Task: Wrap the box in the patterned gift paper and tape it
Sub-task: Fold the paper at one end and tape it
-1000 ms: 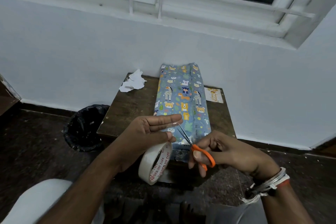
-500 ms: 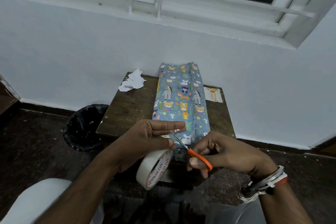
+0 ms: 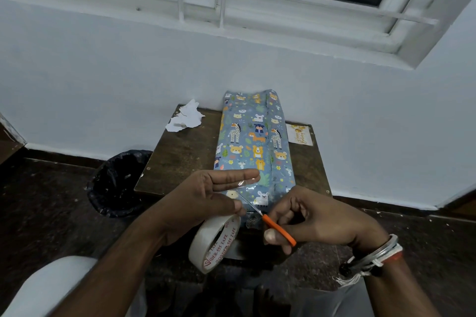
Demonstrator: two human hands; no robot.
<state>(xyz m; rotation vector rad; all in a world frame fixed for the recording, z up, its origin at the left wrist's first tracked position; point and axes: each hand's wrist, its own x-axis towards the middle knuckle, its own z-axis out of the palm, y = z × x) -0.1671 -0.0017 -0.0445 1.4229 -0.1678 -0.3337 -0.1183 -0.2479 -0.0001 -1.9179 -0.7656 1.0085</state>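
Orange-handled scissors (image 3: 270, 221) sit in your right hand (image 3: 319, 221), low and right of the frame's centre, fingers curled through the loops and the thin blades angled up-left toward the strip you are cutting. Your left hand (image 3: 206, 201) is just beside them: two fingers stretched flat with a short piece of clear tape (image 3: 246, 183) stuck across their tips, the thumb pressing below, and the tape roll (image 3: 215, 244) hanging under the palm. Whether the roll is gripped or only dangling from the strip, you cannot tell from here. The blades look nearly closed on the tape between the fingers and the roll.

Beyond your hands, the box (image 3: 253, 147) lies lengthwise on the brown table (image 3: 180, 159) in the middle of the frame, already covered along its body in the blue animal-print paper, with a seam running down its length. The near end, partly hidden by your hands, looks unfinished, so the end folds and their taping seem to remain. Paper scraps (image 3: 185, 119) lie at the table's upper left, a small card (image 3: 300, 134) to the right, and a black bin (image 3: 118, 183) stands on the floor at left.
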